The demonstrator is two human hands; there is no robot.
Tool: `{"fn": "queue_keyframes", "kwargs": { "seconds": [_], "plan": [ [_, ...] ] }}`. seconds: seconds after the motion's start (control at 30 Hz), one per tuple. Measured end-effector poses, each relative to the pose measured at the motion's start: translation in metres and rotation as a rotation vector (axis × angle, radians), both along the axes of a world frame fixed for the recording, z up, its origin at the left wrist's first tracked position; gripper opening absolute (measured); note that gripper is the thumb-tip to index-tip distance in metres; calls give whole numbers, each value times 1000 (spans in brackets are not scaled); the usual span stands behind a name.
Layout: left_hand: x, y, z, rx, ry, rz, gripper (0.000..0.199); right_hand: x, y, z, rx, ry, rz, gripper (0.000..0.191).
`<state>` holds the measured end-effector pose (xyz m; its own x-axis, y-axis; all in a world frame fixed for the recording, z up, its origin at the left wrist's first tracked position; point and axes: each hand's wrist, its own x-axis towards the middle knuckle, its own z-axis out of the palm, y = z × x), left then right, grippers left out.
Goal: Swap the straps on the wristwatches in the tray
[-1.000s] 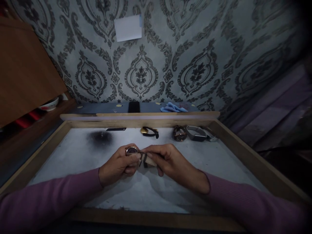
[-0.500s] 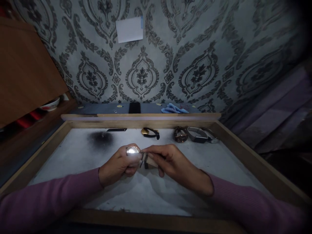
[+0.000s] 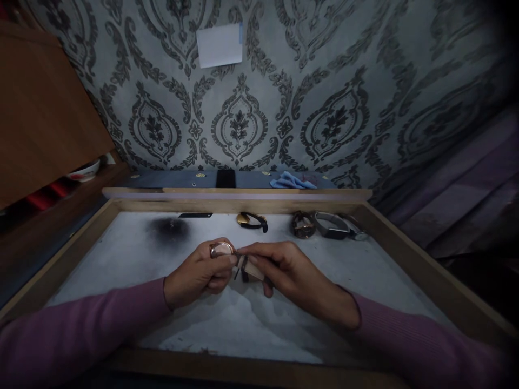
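A round watch case (image 3: 221,249) with a shiny rim is in my left hand (image 3: 205,268), whose fingers are closed around it, thumb over its near edge. A strap (image 3: 253,268), pale on one face and dark along its edge, hangs between the hands. My right hand (image 3: 290,268) pinches the strap at the side of the case, thumb and forefinger together. The fingertips of both hands nearly meet there. A small thin dark piece (image 3: 237,273) shows below the left thumb; what it belongs to is unclear.
Inside the wooden-rimmed tray (image 3: 239,205), a gold watch with black strap (image 3: 252,220), a brown watch (image 3: 303,224), a grey watch (image 3: 330,224) and a flat black strip (image 3: 195,215) lie along the back. Behind are a black object (image 3: 225,179) and a blue cloth (image 3: 292,180).
The bright glare on the watch case has gone. The view has shifted slightly; both hands keep almost the same hold, with the strap a little further right.
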<state>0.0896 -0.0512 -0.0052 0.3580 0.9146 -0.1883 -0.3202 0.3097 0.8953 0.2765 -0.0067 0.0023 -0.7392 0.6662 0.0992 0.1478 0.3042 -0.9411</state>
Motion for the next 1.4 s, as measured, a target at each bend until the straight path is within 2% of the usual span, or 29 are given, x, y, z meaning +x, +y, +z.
{"fn": "queue_keyframes", "kwargs": {
  "seconds": [0.63,1.4],
  "plan": [
    [-2,0,0,-58,11,19,31,-3,-2,5,-19,-1,-40,30],
    [-2,0,-1,-79,24,25,33,-3,-2,0,-32,-3,-62,31]
  ]
}}
